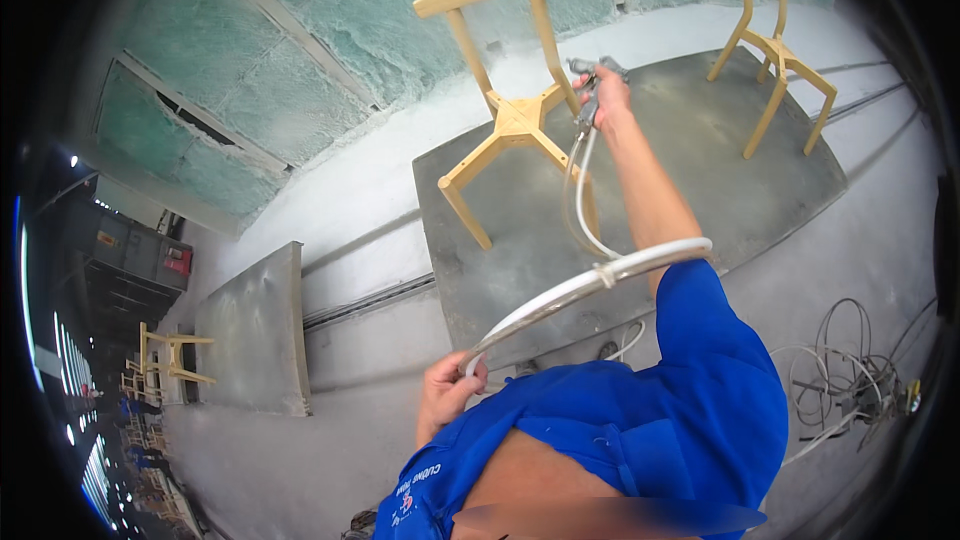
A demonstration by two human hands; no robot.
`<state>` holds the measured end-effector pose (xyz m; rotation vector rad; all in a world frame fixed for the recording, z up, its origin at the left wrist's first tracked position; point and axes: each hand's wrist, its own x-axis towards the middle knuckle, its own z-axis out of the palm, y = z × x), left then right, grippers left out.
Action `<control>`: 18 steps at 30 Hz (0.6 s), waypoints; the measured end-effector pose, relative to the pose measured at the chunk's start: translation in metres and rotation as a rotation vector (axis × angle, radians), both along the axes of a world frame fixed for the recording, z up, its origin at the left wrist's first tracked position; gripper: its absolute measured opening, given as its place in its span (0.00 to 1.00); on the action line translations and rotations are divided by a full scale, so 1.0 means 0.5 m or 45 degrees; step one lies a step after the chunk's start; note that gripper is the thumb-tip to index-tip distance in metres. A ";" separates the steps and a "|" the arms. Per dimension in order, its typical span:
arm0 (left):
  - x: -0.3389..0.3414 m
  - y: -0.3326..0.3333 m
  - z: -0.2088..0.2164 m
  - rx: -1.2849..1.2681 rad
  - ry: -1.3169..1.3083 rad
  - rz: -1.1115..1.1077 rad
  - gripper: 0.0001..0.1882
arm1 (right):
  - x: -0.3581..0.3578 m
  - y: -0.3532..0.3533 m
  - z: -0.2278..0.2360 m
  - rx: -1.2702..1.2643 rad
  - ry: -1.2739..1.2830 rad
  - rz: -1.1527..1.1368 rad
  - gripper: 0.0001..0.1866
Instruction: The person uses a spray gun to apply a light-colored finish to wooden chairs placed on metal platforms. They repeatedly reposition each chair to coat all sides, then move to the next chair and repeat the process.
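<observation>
Chair far off (172, 345) at eight o'clock, pale wood, by one end of a grey slab (250, 325). Left hand (452, 395) at six o'clock, fingers curled around the low end of a bent white hose (560, 293). Perhaps held up like this to stop dragging and bumping. From there, a rise toward three o'clock, bound with a little tie (605, 275), then across the right forearm (645, 175) near the blue sleeve (705, 310). Probably laid over the arm to share the weight.

Near chair (520, 120) at twelve o'clock, with no seat, just a cross of wood, upright on a wide grey board (690, 160). Likely put close to the edge for easy reach. Metal spray gun (583, 67) at one o'clock, just beside the back post. Right hand (612, 98) there too, fingers wrapped around the handle. Trigger pulled or not: cannot tell. Thin lines hanging down below, maybe left loose for free turning.

At two o'clock, second chair (785, 58) on the same board, well apart, perhaps for clear space all around. Messy cables (860, 370) at four o'clock on the floor (810, 270), maybe kept off the board to stay out of the way.
</observation>
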<state>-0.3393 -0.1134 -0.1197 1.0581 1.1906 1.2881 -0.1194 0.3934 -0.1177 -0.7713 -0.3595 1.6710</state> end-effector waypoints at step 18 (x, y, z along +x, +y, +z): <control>-0.135 0.039 -0.183 -0.321 -0.005 -0.109 0.06 | -0.683 0.039 0.566 1.047 -1.780 0.428 0.12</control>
